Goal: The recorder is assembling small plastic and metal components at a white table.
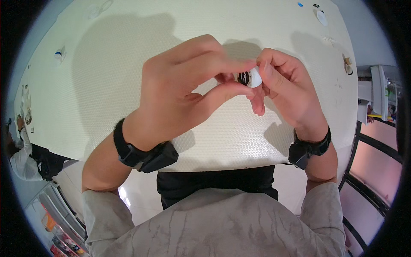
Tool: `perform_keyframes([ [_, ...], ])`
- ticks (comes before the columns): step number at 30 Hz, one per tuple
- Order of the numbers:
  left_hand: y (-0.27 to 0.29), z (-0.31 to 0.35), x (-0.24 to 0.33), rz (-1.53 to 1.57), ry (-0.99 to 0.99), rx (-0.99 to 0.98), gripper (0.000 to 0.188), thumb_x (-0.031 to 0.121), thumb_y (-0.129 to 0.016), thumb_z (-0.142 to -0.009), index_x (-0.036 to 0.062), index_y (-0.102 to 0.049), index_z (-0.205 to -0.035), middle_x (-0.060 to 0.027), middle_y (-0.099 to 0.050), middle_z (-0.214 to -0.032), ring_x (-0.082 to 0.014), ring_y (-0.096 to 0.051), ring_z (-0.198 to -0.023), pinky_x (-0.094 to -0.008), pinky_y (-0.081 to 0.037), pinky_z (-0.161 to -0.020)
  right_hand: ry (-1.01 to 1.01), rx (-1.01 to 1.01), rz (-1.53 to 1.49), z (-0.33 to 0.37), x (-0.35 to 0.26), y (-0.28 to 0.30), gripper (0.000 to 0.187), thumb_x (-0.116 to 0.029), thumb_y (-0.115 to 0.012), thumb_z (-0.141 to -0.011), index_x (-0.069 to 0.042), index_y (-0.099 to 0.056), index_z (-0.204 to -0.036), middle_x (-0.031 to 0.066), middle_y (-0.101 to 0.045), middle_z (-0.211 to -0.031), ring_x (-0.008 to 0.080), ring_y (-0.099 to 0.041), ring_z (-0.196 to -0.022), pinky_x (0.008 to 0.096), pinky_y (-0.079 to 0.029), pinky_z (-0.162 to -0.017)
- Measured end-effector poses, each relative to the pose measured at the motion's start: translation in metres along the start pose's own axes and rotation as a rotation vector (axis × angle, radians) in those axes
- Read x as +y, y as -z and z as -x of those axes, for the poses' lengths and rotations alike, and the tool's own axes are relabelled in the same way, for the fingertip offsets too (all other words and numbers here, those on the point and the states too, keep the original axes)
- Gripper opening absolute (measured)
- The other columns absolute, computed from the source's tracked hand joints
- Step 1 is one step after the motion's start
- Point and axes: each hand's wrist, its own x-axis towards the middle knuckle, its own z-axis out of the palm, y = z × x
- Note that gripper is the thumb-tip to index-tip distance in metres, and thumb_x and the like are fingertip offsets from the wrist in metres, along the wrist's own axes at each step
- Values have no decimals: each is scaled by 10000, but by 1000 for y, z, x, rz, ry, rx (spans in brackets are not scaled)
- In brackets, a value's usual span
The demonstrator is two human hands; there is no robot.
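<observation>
A small rounded piece with a smooth white end (256,77) and a dark, pale-marked end is held between both bare hands, above a large white table with a finely dimpled surface (222,145). The left hand (177,85) has a narrow pinch on it, forefinger along its upper side and thumb along its lower side, with the dark end facing into the curve of that hand. The right hand (293,88) grips the white end closely at the fingertips, its thumb laid against it (what the fingers behind are doing is partly hidden). A black strap with a boxy black module (156,156) circles the left wrist, and a similar black strap with a boxy module (302,152) circles the right.

Well apart from the hands, a small container with a blue-and-white top (58,54) lies toward the table's left side. Near the far right edge are a little blue piece (300,4) and a white oval piece (321,18); farther down that side sits a small tan piece (347,61). Another person in a white top (21,160) is at the far left
</observation>
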Motion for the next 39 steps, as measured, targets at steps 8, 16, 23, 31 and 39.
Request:
perform_keyframes([
  [8, -3, -5, -3, -85, -251, 80, 373, 34, -859, -709, 52, -746, -1064, -102, -706, -1025, -195, -700, -868, -267, -573, -687, -85, 16, -90, 1, 3, 1, 277, -262, -574, -1044, -3, -629, -961, 93, -671, -770, 133, -621, -579, 254, -486, -542],
  [16, -5, -1, -3, -95, -187, 106, 342, 37, -847, -715, 39, -748, -1043, -98, -712, -994, -191, -694, -814, -267, -563, -660, -110, 19, -7, -2, 5, -2, 316, -299, -560, -1052, 2, -638, -993, 92, -670, -771, 121, -607, -577, 246, -477, -532],
  [23, -2, -4, -7, -119, -87, 127, 343, 21, -833, -736, 36, -754, -1069, -85, -707, -986, -184, -685, -798, -272, -544, -669, 102, -16, 165, -5, 5, -7, 259, -192, -584, -1029, 15, -630, -1179, 75, -697, -897, 132, -674, -770, 251, -532, -604],
  [31, -2, -6, -6, 10, -76, 52, 503, 41, -860, -727, 47, -692, -1201, -88, -638, -1145, -155, -633, -852, -265, -524, -705, 60, -80, 80, -5, 4, 1, 299, -177, -576, -1029, 8, -610, -1262, 74, -701, -986, 131, -674, -794, 255, -523, -636],
  [39, -4, -4, -6, 310, -25, 32, 485, 5, -881, -699, 75, -706, -1146, -100, -605, -1241, -154, -607, -955, -270, -483, -778, 36, -220, -37, -2, 11, 1, 384, -278, -550, -1052, -37, -586, -1349, 101, -676, -1130, 138, -645, -824, 252, -492, -648],
])
